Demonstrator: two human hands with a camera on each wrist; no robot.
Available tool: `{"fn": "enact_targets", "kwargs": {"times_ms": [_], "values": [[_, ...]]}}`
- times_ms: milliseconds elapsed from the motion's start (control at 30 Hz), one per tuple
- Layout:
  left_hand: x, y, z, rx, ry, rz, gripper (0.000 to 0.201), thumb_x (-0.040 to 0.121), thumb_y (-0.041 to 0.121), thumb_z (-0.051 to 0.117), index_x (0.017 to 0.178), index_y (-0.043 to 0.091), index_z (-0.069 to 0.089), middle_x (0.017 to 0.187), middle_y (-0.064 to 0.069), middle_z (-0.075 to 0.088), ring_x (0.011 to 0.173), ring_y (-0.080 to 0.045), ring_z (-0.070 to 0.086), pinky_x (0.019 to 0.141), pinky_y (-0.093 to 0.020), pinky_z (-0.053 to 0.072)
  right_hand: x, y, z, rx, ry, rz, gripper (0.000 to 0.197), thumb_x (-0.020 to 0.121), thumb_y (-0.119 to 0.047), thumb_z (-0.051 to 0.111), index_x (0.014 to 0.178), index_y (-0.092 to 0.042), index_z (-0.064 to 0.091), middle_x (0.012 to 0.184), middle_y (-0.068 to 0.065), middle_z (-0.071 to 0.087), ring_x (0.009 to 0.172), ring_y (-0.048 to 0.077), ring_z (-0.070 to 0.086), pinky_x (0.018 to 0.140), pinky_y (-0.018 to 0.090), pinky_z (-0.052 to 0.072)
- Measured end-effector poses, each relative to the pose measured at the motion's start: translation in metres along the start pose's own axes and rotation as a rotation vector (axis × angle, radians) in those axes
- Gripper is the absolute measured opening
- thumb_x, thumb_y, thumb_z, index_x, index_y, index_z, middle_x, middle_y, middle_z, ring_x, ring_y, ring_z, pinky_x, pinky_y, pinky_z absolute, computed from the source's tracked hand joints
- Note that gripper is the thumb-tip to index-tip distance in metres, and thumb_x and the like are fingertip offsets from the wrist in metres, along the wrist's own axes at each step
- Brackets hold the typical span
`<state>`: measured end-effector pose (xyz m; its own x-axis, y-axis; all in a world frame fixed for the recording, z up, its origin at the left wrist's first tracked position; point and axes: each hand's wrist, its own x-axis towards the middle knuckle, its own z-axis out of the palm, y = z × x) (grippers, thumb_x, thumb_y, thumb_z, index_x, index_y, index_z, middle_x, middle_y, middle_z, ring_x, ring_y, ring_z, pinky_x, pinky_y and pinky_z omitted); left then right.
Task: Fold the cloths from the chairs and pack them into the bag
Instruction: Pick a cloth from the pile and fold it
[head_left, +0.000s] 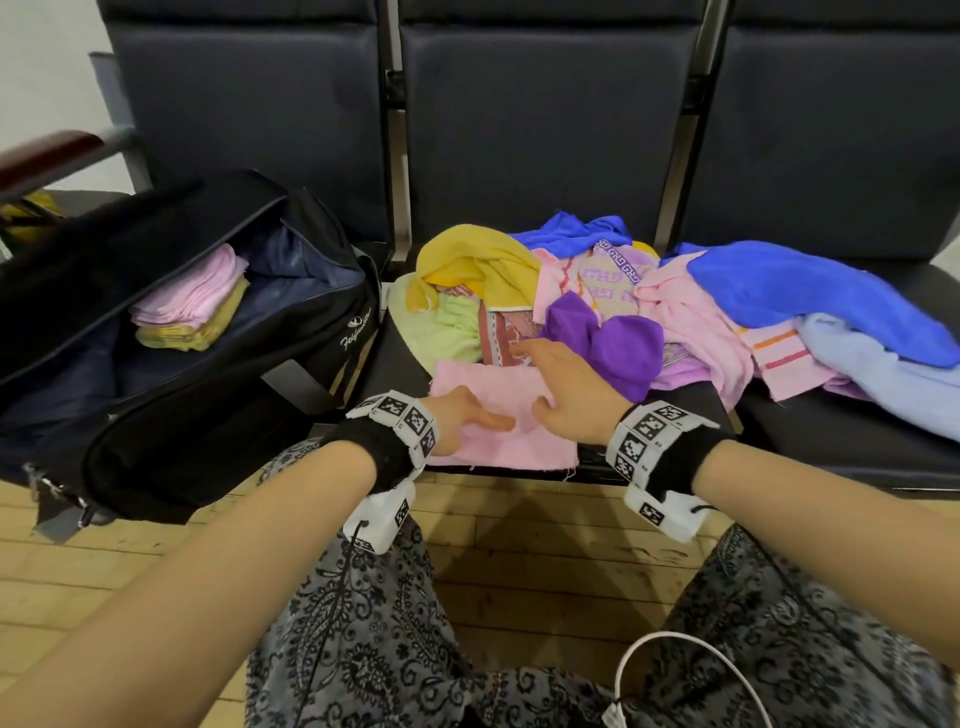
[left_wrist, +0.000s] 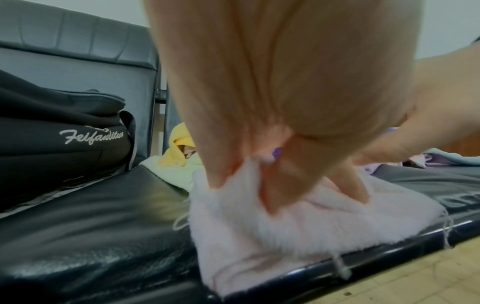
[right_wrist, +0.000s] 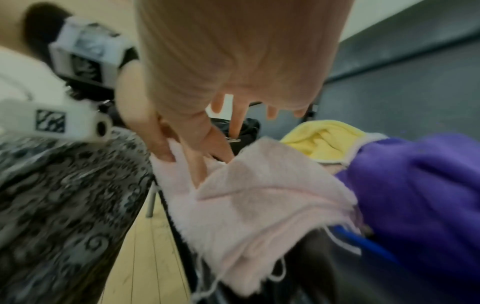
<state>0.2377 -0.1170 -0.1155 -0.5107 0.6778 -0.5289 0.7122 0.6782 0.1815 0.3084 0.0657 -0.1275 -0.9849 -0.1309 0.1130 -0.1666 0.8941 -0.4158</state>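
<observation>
We note the left hand pressing flat on the pink cloth; the right hand spread, fingers extended; open bag at nine o'clock.

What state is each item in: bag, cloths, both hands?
bag: unzipped, open.
folded cloths: stacked inside it.
pink cloth: flat on seat.
cloth pile: unfolded.
left hand: fingers pressing pink cloth.
right hand: open above it.
</observation>
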Motion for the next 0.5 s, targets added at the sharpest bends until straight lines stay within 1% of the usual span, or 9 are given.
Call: {"fn": "enact_targets", "kwargs": {"times_ms": [67,100,167,200,267,300,367,433,500], "values": [[0.0,0.004,-0.001,0.03,-0.03,0.048,0.083,0.087,-0.014,0.034,0.14,0.05,0.032,0.156,0.003,0.009,0.13,-0.021,0.04,0.057,-0.006,0.037,0.008,-0.009,0.005,-0.175,-0.216,-0.04,0.088,0.071,-0.002,0.056,0.147,-0.03,0.021,0.153,-0.006,0.026,0.142,0.025,0.01,0.113,0.049,0.011],[0.001,0.006,-0.001,0.024,-0.045,0.059,0.081,0.087,-0.011,0.037,0.137,0.052,0.036,0.157,0.003,0.006,0.134,-0.019,0.036,0.064,-0.007,0.039,0.01,-0.012,0.006,-0.264,-0.28,-0.074,0.09,0.071,-0.004,0.056,0.146,-0.037,0.019,0.15,-0.01,0.03,0.142,0.025,0.007,0.114,0.052,0.007],[0.002,0.005,-0.001,-0.035,-0.058,0.061,0.065,0.087,0.005,0.052,0.132,0.051,0.044,0.157,0.003,0.005,0.139,-0.019,0.026,0.092,-0.021,0.043,0.01,-0.012,0.005,-0.371,-0.358,-0.115,0.076,0.074,-0.011,0.055,0.14,-0.039,0.03,0.124,-0.008,0.052,0.135,0.026,0.021,0.113,0.055,0.01],[0.004,0.003,0.0,-0.07,-0.07,0.051,0.054,0.086,0.016,0.059,0.128,0.048,0.051,0.157,0.002,0.007,0.141,-0.02,0.022,0.106,-0.031,0.035,0.005,-0.01,0.001,-0.415,-0.412,-0.122,0.059,0.078,-0.016,0.055,0.133,-0.034,0.042,0.105,-0.008,0.056,0.126,0.022,0.032,0.112,0.052,0.012],[0.004,-0.003,-0.002,-0.154,-0.095,0.037,0.028,0.087,0.034,0.061,0.115,0.036,0.065,0.157,0.001,0.013,0.144,-0.017,0.015,0.116,-0.036,0.018,-0.007,-0.004,-0.006,-0.472,-0.478,-0.111,0.021,0.085,-0.031,0.057,0.104,-0.024,0.061,0.077,-0.009,0.051,0.096,0.016,0.046,0.101,0.038,0.025],[0.003,-0.006,-0.004,-0.208,-0.084,0.031,0.022,0.089,0.039,0.057,0.106,0.031,0.07,0.156,0.003,0.02,0.143,-0.014,0.018,0.117,-0.035,0.015,-0.014,0.0,-0.008,-0.451,-0.488,-0.079,0.019,0.087,-0.038,0.057,0.084,-0.021,0.063,0.066,-0.008,0.047,0.077,0.015,0.047,0.089,0.032,0.032],[0.005,-0.016,-0.008,-0.288,0.01,0.001,0.026,0.093,0.044,0.051,0.094,0.027,0.071,0.143,0.006,0.044,0.133,-0.014,0.038,0.112,-0.031,0.024,-0.024,0.011,-0.013,-0.315,-0.449,0.027,0.046,0.09,-0.045,0.054,0.058,-0.012,0.055,0.054,0.004,0.048,0.053,0.017,0.04,0.066,0.031,0.037],[0.008,-0.024,-0.011,-0.286,0.176,-0.051,0.024,0.094,0.038,0.053,0.099,0.021,0.069,0.12,0.001,0.061,0.111,-0.017,0.054,0.094,-0.025,0.038,-0.024,0.018,-0.016,-0.138,-0.302,0.127,0.046,0.091,-0.039,0.056,0.059,-0.006,0.06,0.056,0.009,0.056,0.052,0.018,0.045,0.061,0.033,0.04],[0.015,-0.032,-0.011,-0.244,0.335,-0.142,0.02,0.091,0.022,0.057,0.107,0.015,0.065,0.116,-0.004,0.063,0.108,-0.02,0.056,0.089,-0.025,0.041,-0.015,0.028,-0.016,-0.039,-0.162,0.247,0.028,0.089,-0.026,0.06,0.072,-0.004,0.065,0.067,0.007,0.063,0.062,0.018,0.053,0.064,0.03,0.042]]}}
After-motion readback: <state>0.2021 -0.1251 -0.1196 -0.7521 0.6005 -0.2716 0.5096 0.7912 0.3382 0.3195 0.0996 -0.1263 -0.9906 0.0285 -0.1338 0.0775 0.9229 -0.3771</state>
